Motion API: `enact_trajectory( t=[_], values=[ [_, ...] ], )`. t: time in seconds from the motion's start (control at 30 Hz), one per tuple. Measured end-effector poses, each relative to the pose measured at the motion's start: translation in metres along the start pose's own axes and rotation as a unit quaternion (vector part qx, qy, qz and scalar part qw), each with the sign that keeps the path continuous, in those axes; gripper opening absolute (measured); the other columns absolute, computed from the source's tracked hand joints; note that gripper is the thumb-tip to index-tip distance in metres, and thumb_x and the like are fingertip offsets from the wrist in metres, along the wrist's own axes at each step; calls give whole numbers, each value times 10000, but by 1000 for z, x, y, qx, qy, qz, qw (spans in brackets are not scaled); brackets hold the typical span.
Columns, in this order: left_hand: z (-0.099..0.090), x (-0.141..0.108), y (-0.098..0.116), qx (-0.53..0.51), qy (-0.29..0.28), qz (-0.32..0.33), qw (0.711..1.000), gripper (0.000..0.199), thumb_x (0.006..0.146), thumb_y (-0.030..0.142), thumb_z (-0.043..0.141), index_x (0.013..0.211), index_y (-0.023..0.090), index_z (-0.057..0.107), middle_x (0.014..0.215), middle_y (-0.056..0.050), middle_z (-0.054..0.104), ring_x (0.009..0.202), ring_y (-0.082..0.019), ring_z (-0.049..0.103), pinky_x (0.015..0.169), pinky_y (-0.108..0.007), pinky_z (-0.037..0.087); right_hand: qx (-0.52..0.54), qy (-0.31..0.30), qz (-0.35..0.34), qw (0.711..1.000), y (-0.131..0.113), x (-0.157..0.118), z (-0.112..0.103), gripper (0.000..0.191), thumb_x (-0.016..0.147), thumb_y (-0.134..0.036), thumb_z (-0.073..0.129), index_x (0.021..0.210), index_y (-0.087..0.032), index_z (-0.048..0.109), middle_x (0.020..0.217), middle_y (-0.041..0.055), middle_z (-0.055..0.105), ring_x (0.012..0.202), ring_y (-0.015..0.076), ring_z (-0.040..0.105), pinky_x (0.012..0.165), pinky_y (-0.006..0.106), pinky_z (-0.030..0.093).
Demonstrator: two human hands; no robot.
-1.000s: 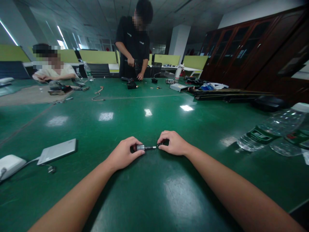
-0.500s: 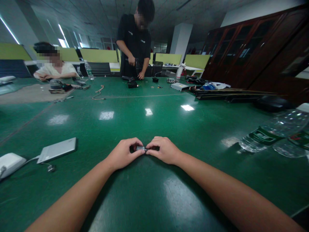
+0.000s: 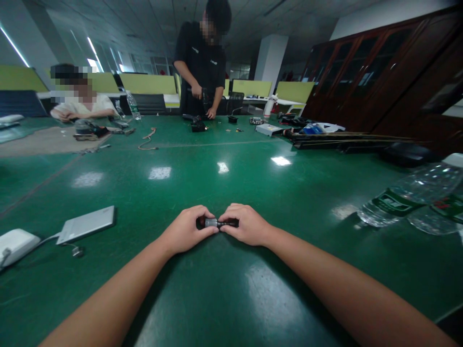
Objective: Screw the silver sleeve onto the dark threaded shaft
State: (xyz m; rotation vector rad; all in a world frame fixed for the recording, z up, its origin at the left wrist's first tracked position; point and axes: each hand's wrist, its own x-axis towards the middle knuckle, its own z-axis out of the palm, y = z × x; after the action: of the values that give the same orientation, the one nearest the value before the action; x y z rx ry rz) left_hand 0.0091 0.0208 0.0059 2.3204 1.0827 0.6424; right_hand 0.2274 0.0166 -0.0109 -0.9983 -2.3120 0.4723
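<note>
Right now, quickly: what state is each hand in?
Left hand: closed on a silver cylinder.
Right hand: fingertips closed around its thin shaft; exact grip unclear.

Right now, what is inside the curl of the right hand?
Through the gap in the right hand, a thin shaft shows, in line with the metal cylinder in the left hand. The part between the fingertips is mostly hidden.

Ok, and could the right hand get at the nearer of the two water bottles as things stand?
Probably yes: only bare green tabletop shows between the right hand and the nearer water bottle, though its fingers are busy at the small metal part.
</note>
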Motion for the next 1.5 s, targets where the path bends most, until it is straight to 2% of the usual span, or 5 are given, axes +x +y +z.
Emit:
enact_trajectory(
  t=[1.1, 1.5],
  values=[
    [1, 0, -2, 1, -5, -12, 1000, 193, 830, 344, 692, 925, 176, 676, 851, -29, 664, 782, -183, 609, 706, -288, 457, 4, -16, -4, 1000, 4, -2, -9, 121, 797, -176, 704, 912, -163, 739, 809, 48, 711, 791, 175, 611, 746, 293, 459],
    [1, 0, -2, -1, 0, -15, 1000, 187, 827, 341, 696, 920, 180, 679, 848, -21, 667, 776, -180, 611, 701, -285, 455, -2, -14, 7, 1000, 5, -3, -8, 102, 796, -226, 732, 882, -171, 737, 789, 40, 707, 772, 170, 611, 729, 287, 450]
  ],
)
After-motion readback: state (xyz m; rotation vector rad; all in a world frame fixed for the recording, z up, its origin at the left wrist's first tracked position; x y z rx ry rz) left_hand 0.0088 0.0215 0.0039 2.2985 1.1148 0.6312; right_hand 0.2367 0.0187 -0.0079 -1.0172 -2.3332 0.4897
